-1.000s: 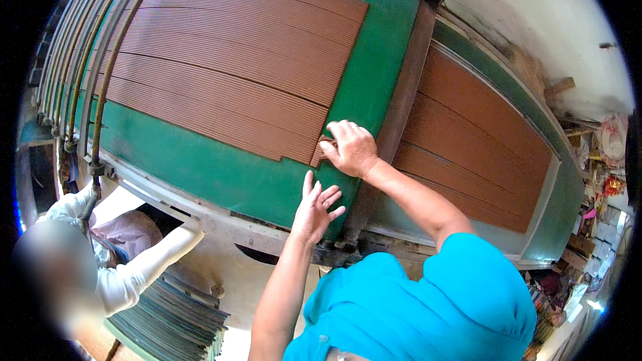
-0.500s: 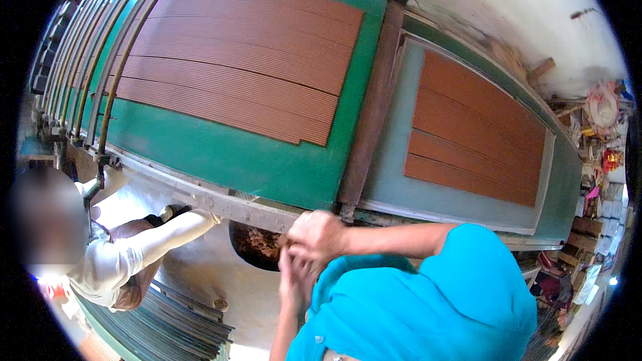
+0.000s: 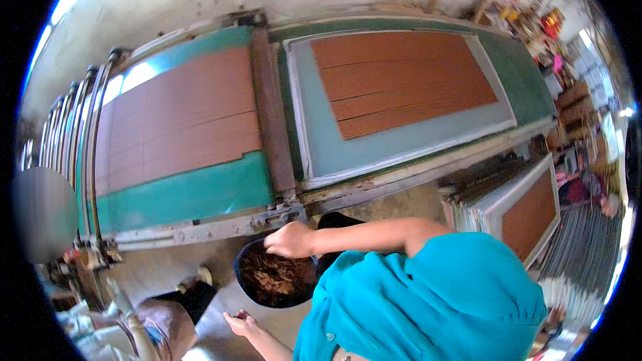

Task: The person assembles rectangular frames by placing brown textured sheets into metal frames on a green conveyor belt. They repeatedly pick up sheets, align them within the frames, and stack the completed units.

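Here's the right hand, curled over the dark bucket; whether that grip holds anything, I can't tell! Brown scraps lie inside, before the green surface; the left hand hangs nearby, fingers loosely apart.

The long green table bears a brown sheet left of its crossbar, a white-edged framed panel right.

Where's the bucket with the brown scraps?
Low in the head view, left of centre: the bucket is just below the right hand, beside the teal shirt.
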Motion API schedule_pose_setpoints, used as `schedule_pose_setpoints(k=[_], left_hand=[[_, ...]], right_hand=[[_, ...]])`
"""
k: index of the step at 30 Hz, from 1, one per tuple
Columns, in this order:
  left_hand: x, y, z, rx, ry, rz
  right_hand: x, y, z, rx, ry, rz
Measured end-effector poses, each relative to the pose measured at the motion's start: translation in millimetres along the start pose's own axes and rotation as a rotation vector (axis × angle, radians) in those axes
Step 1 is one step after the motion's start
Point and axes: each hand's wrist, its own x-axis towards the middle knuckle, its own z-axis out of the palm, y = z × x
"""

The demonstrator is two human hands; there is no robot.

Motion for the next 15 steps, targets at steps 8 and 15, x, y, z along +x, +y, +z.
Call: schedule_pose_setpoints(k=[8,15], left_hand=[[-197.3,-36.0,161.1,0.248,-0.825,0.348],[-361.7,-148.5,350.9,0.53,-1.494,0.628]], right_hand=[[-225.3,133.2,-89.1,-0.108,0.552,0.787],[-270.4,203.4,-129.6,1.628,0.99,1.182]])
